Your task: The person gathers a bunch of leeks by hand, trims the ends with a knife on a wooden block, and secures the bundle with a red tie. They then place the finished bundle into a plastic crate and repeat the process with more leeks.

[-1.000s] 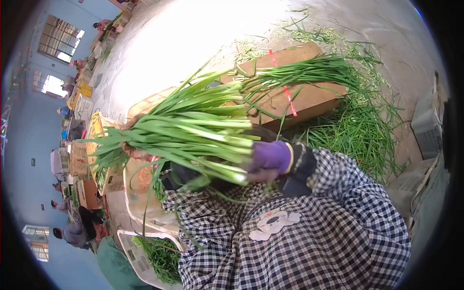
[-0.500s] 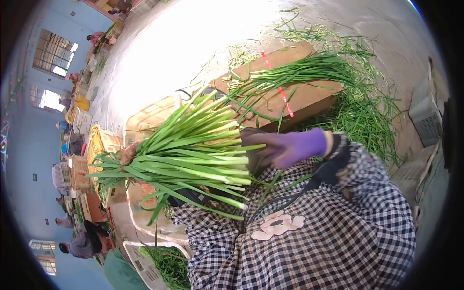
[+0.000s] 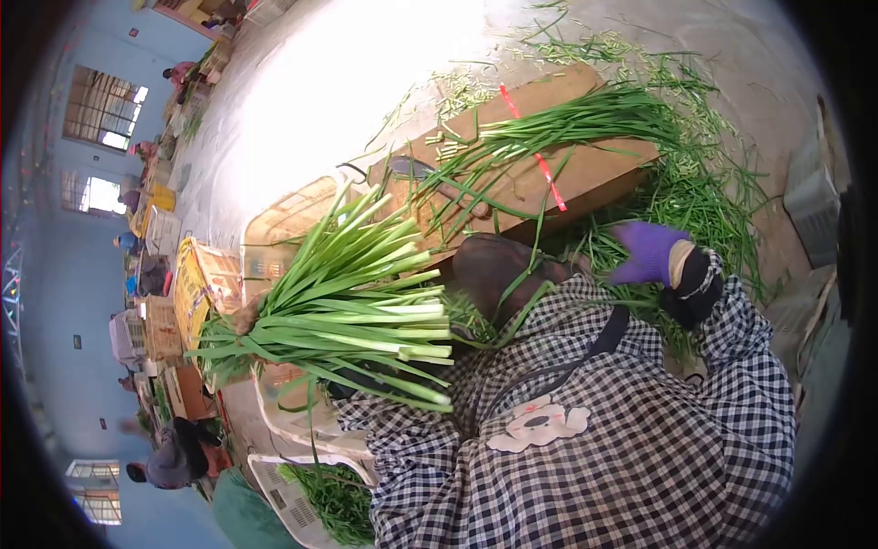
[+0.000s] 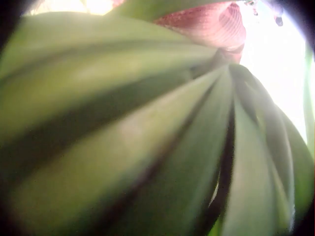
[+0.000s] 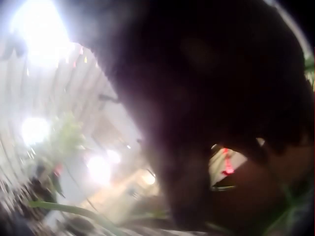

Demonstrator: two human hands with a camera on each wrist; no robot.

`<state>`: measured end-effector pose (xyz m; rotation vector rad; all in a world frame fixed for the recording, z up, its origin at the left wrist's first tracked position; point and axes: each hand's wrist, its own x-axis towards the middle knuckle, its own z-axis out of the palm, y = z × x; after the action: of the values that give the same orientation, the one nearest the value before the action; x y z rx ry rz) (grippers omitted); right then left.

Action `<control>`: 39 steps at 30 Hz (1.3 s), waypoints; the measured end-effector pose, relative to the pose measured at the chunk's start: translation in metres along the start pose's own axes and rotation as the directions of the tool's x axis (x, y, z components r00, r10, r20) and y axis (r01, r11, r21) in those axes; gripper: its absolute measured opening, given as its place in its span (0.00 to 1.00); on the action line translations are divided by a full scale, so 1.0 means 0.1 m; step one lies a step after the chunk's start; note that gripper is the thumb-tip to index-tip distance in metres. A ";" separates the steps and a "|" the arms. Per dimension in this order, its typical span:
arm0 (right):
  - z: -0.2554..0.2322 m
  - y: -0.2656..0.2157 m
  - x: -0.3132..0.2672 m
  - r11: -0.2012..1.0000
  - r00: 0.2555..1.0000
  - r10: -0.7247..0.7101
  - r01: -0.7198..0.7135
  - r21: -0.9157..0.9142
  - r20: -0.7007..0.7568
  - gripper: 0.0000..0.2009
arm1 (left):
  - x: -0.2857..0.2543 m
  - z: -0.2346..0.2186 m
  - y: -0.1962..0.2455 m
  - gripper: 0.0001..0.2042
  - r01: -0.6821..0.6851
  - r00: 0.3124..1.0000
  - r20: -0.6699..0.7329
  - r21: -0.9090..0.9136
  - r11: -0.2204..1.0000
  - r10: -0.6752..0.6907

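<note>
My left hand (image 3: 245, 317) grips a large bunch of green leafy stalks (image 3: 366, 311) around its leafy part, the pale cut ends fanned toward the middle of the head view. In the left wrist view, broad leaves (image 4: 147, 128) fill most of the picture below the pinkish glove (image 4: 211, 24). My right hand (image 3: 645, 253), in a purple glove, is apart from the bunch over loose greens at the right, its fingers spread and holding nothing visible. The right wrist view shows that hand (image 5: 197, 98) dark and blurred.
A brown block (image 3: 590, 178) with red tape carries more stalks (image 3: 585, 123) and a dark-bladed tool (image 3: 412, 167). Cut greens (image 3: 704, 201) litter the floor. Crates (image 3: 274, 480) stand at the lower left, another (image 3: 812, 215) at the right. People (image 3: 174, 453) sit farther off.
My right hand has moved away from the bunch's cut ends, out to the right. The bunch stays in my left hand, its cut ends now fanned wider.
</note>
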<state>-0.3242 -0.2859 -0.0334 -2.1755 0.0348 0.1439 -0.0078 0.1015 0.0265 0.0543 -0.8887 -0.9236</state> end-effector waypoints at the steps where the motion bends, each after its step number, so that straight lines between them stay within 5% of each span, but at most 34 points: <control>1: 0.01 -0.08 -0.02 0.996 0.990 0.087 -0.090 -0.021 -0.109 0.38 | 0.01 -0.02 -0.02 0.21 -0.005 1.000 -0.003 -0.001 1.000 0.005; 2: 0.11 -0.32 0.17 0.952 0.992 -0.093 0.115 0.283 -0.090 0.39 | 0.03 -0.01 -0.02 0.21 -0.004 1.000 -0.006 0.006 1.000 0.004; 6: 0.95 -0.73 0.79 0.747 0.818 -0.556 0.569 0.343 -0.145 0.27 | 0.04 0.02 -0.10 0.19 -0.016 1.000 -0.010 0.008 1.000 0.016; 7: 0.93 -0.72 0.77 0.741 0.813 -0.562 0.576 0.346 -0.150 0.27 | 0.02 0.04 -0.09 0.19 -0.022 1.000 -0.014 0.017 1.000 0.022; 8: 0.89 -0.72 0.74 0.723 0.882 -0.463 0.320 0.612 0.087 0.21 | 0.01 0.05 -0.09 0.18 -0.026 1.000 -0.016 0.022 0.999 0.027; 10: 0.62 -0.67 0.54 0.634 0.849 -0.459 0.106 0.766 0.263 0.11 | -0.02 0.07 -0.09 0.18 -0.040 0.999 -0.026 0.026 0.999 0.041; 11: 0.34 -0.60 0.39 0.614 0.839 -0.516 0.220 0.758 0.174 0.09 | -0.03 0.07 -0.09 0.17 -0.046 0.998 -0.029 0.023 0.999 0.047; 12: 0.17 -0.45 0.27 0.765 0.933 -0.136 -0.114 0.634 0.332 0.10 | -0.05 0.06 -0.11 0.17 -0.057 0.998 -0.029 0.005 0.998 0.057; 13: 0.00 -0.30 0.14 0.718 0.862 0.268 -0.477 0.507 0.431 0.11 | -0.07 0.06 -0.12 0.17 -0.062 0.998 -0.028 -0.001 0.998 0.062; 14: -0.01 0.18 0.07 0.948 0.869 0.295 -0.317 -0.010 0.397 0.14 | -0.09 0.03 -0.12 0.16 -0.075 0.997 -0.032 -0.011 0.997 0.074; 15: -0.14 -0.01 0.01 0.756 0.725 0.566 -0.267 -0.598 0.393 0.18 | -0.10 0.01 -0.14 0.16 -0.078 0.997 -0.031 -0.023 0.997 0.078; 16: -0.12 -0.06 0.03 0.753 0.722 0.574 -0.281 -0.594 0.386 0.18 | -0.07 -0.02 -0.16 0.16 -0.082 0.996 -0.027 -0.026 0.996 0.081; 18: -0.10 -0.14 0.07 0.970 0.925 0.223 -0.178 -0.168 0.307 0.22 | -0.02 -0.07 -0.22 0.15 -0.092 0.996 -0.023 -0.034 0.995 0.091; 19: 0.04 -0.18 0.21 0.992 0.971 0.041 -0.069 0.109 0.237 0.25 | -0.01 -0.10 -0.27 0.15 -0.096 0.995 -0.024 -0.042 0.995 0.095; 20: 0.18 -0.25 0.39 0.928 0.985 -0.125 0.074 0.365 0.117 0.27 | 0.01 -0.12 -0.30 0.14 -0.103 0.994 -0.025 -0.045 0.994 0.102; 22: 0.24 -0.51 0.70 0.462 0.886 -0.299 -0.191 0.866 0.354 0.27 | 0.03 -0.14 -0.35 0.14 -0.104 0.994 -0.031 -0.047 0.993 0.102; 23: 0.33 -0.51 0.84 0.460 0.887 -0.301 -0.186 0.868 0.350 0.27 | 0.05 -0.12 -0.36 0.13 -0.106 0.994 -0.028 -0.037 0.994 0.105; 24: 0.47 -0.46 0.99 0.562 0.816 -0.577 0.391 0.729 0.007 0.24 | 0.05 -0.12 -0.37 0.13 -0.114 0.993 -0.030 -0.035 0.993 0.113; 26: 0.45 -0.74 1.04 0.432 0.515 -0.834 0.832 0.349 -0.197 0.22 | 0.06 -0.11 -0.40 0.12 -0.124 0.992 -0.037 -0.039 0.992 0.123; 27: 0.40 -0.92 0.93 0.441 0.630 -0.734 0.727 0.525 -0.255 0.20 | 0.05 -0.12 -0.42 0.12 -0.130 0.991 -0.038 -0.042 0.991 0.129; 31: 0.80 -0.80 1.20 0.473 0.572 -0.635 0.819 0.324 -0.519 0.17 | 0.10 -0.19 -0.64 0.11 -0.148 0.989 -0.014 -0.106 0.983 0.147; 33: 0.76 -0.86 1.04 0.502 0.613 -0.556 0.786 0.361 -0.562 0.17 | 0.21 -0.22 -0.82 0.10 -0.117 0.991 0.039 -0.160 0.980 0.125; 34: 0.75 -0.83 0.95 0.572 0.720 -0.491 0.691 0.443 -0.490 0.17 | 0.28 -0.23 -0.93 0.10 -0.094 0.991 0.076 -0.168 0.981 0.108; 35: 0.69 -0.80 0.85 0.633 0.751 -0.459 0.651 0.419 -0.475 0.17 | 0.38 -0.23 -1.03 0.09 -0.133 0.984 0.113 -0.021 0.991 0.134; 36: 0.64 -0.77 0.75 0.691 0.780 -0.425 0.607 0.392 -0.459 0.18 | 0.46 -0.19 -1.13 0.10 -0.360 0.929 0.090 0.451 0.817 0.360; 37: 0.58 -0.75 0.64 0.745 0.808 -0.391 0.559 0.364 -0.442 0.18 | 0.48 -0.20 -1.24 0.11 -0.427 0.879 0.130 0.646 0.633 0.460; 38: 0.59 -0.77 0.55 0.702 0.902 -0.231 0.414 0.579 -0.365 0.18 | 0.49 -0.20 -1.36 0.12 -0.439 0.816 0.168 0.802 0.404 0.553; 39: 0.59 -0.80 0.46 0.597 0.960 -0.063 0.255 0.761 -0.273 0.17 | 0.47 -0.25 -1.48 0.12 -0.578 0.695 -0.176 0.440 0.687 0.698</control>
<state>-0.2772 -0.1904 -0.0074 -1.2614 0.0207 -0.1983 -0.0763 -0.0325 -0.0189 0.1867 -0.6655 -0.0566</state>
